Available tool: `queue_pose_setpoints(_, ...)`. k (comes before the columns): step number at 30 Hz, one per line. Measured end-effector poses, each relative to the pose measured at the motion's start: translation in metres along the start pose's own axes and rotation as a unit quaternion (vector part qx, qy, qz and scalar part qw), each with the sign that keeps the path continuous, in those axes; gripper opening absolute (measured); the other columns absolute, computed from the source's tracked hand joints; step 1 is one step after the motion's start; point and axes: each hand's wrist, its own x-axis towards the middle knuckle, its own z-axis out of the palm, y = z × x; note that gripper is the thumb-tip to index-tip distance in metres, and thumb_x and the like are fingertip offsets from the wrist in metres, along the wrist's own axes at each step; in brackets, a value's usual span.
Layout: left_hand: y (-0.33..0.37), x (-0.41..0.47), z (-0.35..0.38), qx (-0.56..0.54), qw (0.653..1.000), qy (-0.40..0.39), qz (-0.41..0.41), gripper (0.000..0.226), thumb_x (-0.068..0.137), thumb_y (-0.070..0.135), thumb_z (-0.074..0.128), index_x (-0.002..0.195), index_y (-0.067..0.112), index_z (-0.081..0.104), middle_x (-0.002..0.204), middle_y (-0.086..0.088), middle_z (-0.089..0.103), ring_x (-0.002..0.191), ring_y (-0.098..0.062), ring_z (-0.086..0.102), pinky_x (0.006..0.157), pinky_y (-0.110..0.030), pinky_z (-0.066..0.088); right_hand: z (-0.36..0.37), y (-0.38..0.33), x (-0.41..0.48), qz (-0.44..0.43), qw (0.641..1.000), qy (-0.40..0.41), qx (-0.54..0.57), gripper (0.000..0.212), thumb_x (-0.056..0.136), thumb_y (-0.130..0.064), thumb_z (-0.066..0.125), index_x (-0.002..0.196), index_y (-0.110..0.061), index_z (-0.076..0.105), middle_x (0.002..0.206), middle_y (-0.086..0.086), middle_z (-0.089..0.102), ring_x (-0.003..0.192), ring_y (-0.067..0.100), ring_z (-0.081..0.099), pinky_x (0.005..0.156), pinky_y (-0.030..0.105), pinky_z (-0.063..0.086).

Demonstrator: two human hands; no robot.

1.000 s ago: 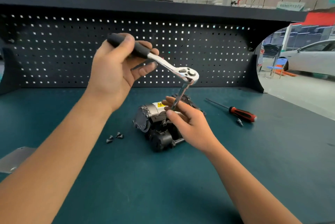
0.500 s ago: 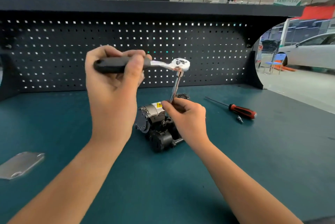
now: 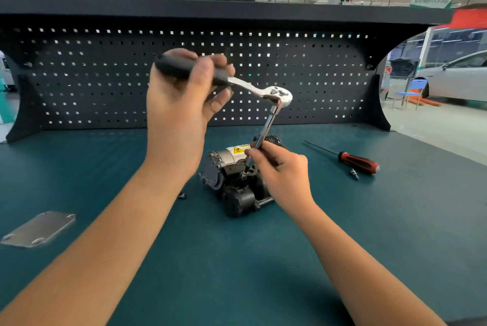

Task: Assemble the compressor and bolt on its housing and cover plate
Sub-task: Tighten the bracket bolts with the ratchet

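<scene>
Both hands are busy, and I see each one closed on a part of the same tool. The left hand (image 3: 181,104) is raised, above and to the left of the right. Its fingers and thumb are wrapped round the black grip of the ratchet wrench (image 3: 237,83), whose silver head points to the right. From that head a thin extension bar (image 3: 266,127) slants down and leftward into the right hand (image 3: 279,170), which pinches the bar's lower part between the thumb and curled fingers.

I find the compressor (image 3: 232,180) directly under the right hand, below and to the right of the left one. The right palm covers its right side. Its silver body with a yellow label shows just beyond the right thumb, and its black parts face me. The bar's tip meets the top of the compressor just below the right fingertips, but I cannot tell what it seats on there.

One flat grey metal plate (image 3: 39,229) lies on the green bench (image 3: 237,259), well to the left of the left forearm and apart from the compressor. A small dark bolt (image 3: 181,196) lies between that forearm and the compressor. To the right of the right hand, well apart, rests a screwdriver (image 3: 353,160) with a red and black handle and a small bit (image 3: 355,174) just beside it.
</scene>
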Motion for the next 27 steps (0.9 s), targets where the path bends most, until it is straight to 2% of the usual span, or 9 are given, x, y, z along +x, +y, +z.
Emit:
queue_pose_setpoints(3, 0.002, -0.037, 0.001, 0.093, 0.986, -0.075, 0.116, 0.017, 0.086, 0.013, 0.057, 0.095, 0.020, 0.044, 0.099, -0.003, 0.065, 0.102, -0.017, 0.061, 0.089, -0.035, 0.048, 0.007, -0.004, 0.002, 0.028, 0.999, 0.044, 0.008, 0.011, 0.083, -0.015, 0.069, 0.076, -0.008, 0.070, 0.058, 0.004, 0.063, 0.053, 0.004, 0.045, 0.054, 0.019, 0.038)
queue_pose_setpoints(7, 0.005, -0.018, -0.004, -0.031, 0.999, 0.041, -0.005, 0.004, 0.099, 0.019, 0.042, 0.095, 0.019, 0.044, 0.084, 0.006, 0.070, 0.089, -0.013, 0.065, 0.078, -0.026, 0.051, -0.005, -0.006, 0.002, 0.048, 0.996, -0.055, 0.056, 0.009, 0.087, -0.017, 0.065, 0.094, -0.021, 0.069, 0.074, -0.013, 0.068, 0.070, 0.001, 0.062, 0.068, 0.011, 0.047)
queue_pose_setpoints(9, 0.002, 0.005, -0.009, -0.084, 0.990, 0.097, -0.064, 0.013, 0.102, 0.023, 0.036, 0.095, 0.018, 0.046, 0.074, 0.007, 0.068, 0.077, -0.011, 0.066, 0.071, -0.025, 0.053, -0.009, -0.007, 0.001, 0.046, 0.989, -0.132, 0.055, 0.023, 0.093, -0.016, 0.056, 0.108, -0.033, 0.061, 0.093, -0.005, 0.070, 0.085, 0.018, 0.064, 0.081, 0.025, 0.051)
queue_pose_setpoints(11, -0.004, 0.025, -0.009, -0.138, 0.977, 0.120, -0.111, 0.017, 0.102, 0.025, 0.036, 0.093, 0.016, 0.047, 0.066, 0.004, 0.064, 0.066, -0.012, 0.064, 0.064, -0.026, 0.053, -0.009, -0.009, 0.003, 0.046, 0.983, -0.168, 0.051, 0.030, 0.096, -0.015, 0.050, 0.115, -0.037, 0.055, 0.104, -0.004, 0.069, 0.093, 0.032, 0.062, 0.085, 0.035, 0.050)
queue_pose_setpoints(14, -0.012, 0.049, -0.001, -0.211, 0.955, 0.116, -0.176, 0.026, 0.102, 0.026, 0.034, 0.084, 0.012, 0.046, 0.056, 0.000, 0.056, 0.050, -0.013, 0.055, 0.054, -0.023, 0.050, -0.017, -0.007, 0.013, 0.026, 0.979, -0.199, 0.012, 0.032, 0.095, -0.014, 0.051, 0.125, -0.024, 0.056, 0.100, -0.016, 0.067, 0.086, 0.026, 0.064, 0.075, 0.024, 0.048)
queue_pose_setpoints(16, -0.015, 0.062, 0.006, -0.232, 0.944, 0.085, -0.219, 0.028, 0.103, 0.028, 0.032, 0.084, 0.011, 0.044, 0.051, 0.001, 0.051, 0.044, -0.012, 0.049, 0.048, -0.020, 0.045, -0.023, -0.011, 0.021, 0.020, 0.970, -0.241, 0.017, 0.036, 0.093, -0.010, 0.055, 0.122, -0.031, 0.054, 0.100, -0.017, 0.065, 0.093, 0.010, 0.065, 0.084, 0.017, 0.049)
queue_pose_setpoints(20, -0.018, 0.067, 0.022, -0.223, 0.939, 0.031, -0.260, 0.029, 0.102, 0.028, 0.031, 0.083, 0.011, 0.045, 0.047, 0.003, 0.046, 0.041, -0.009, 0.045, 0.044, -0.016, 0.041, -0.024, -0.012, 0.026, 0.001, 0.972, -0.235, 0.004, 0.021, 0.086, -0.003, 0.064, 0.105, -0.011, 0.069, 0.091, -0.007, 0.069, 0.089, 0.006, 0.066, 0.087, 0.026, 0.053)
queue_pose_setpoints(24, -0.010, 0.035, 0.022, -0.193, 0.967, 0.075, -0.150, 0.021, 0.101, 0.022, 0.039, 0.082, 0.014, 0.045, 0.058, 0.001, 0.059, 0.057, -0.013, 0.060, 0.061, -0.027, 0.053, -0.020, -0.002, 0.012, 0.005, 0.990, -0.136, 0.034, 0.012, 0.082, -0.001, 0.068, 0.091, -0.007, 0.072, 0.081, -0.005, 0.070, 0.074, -0.004, 0.064, 0.078, 0.015, 0.052)
queue_pose_setpoints(27, -0.002, -0.012, 0.014, -0.063, 0.998, 0.008, -0.001, 0.012, 0.093, 0.016, 0.052, 0.089, 0.021, 0.041, 0.081, 0.004, 0.068, 0.088, -0.016, 0.066, 0.080, -0.030, 0.051, -0.011, 0.000, 0.007, 0.056, 0.993, -0.058, 0.084, 0.015, 0.081, -0.004, 0.069, 0.084, -0.019, 0.069, 0.070, -0.009, 0.069, 0.065, -0.005, 0.063, 0.068, 0.013, 0.051)
